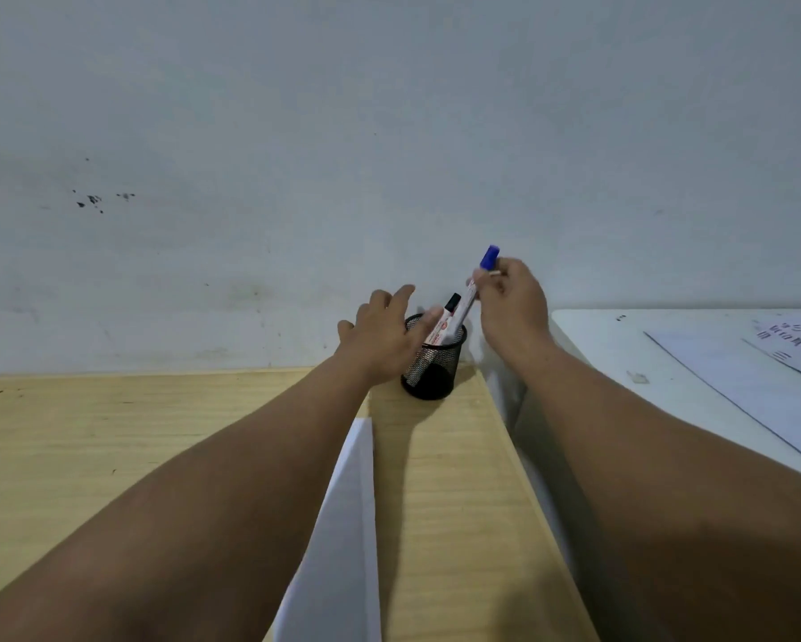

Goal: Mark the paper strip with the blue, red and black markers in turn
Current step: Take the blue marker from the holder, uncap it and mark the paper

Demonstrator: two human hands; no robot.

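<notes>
The right hand (pixel 512 301) pinches the blue marker (pixel 479 282) just below its cap, thumb and fingers closed on the barrel. The marker's long axis is tilted, cap up and away, lower end pointing down-left into the black mesh pen holder (pixel 431 368) at the far right corner of the wooden table (pixel 111 447). Whether its lower end has cleared the rim cannot be told. The left hand (pixel 384 338) is spread open, fingers resting against the holder's near-left rim, gripping nothing. The black marker (pixel 449 310) leans in the holder beside the blue one; no red cap is discernible. The paper strip (pixel 343 525) lies flat, running from the near edge toward the holder, between the forearms. Judgement: the marker must come back toward the near edge to reach the strip; the right hand is the one placed for it.
</notes>
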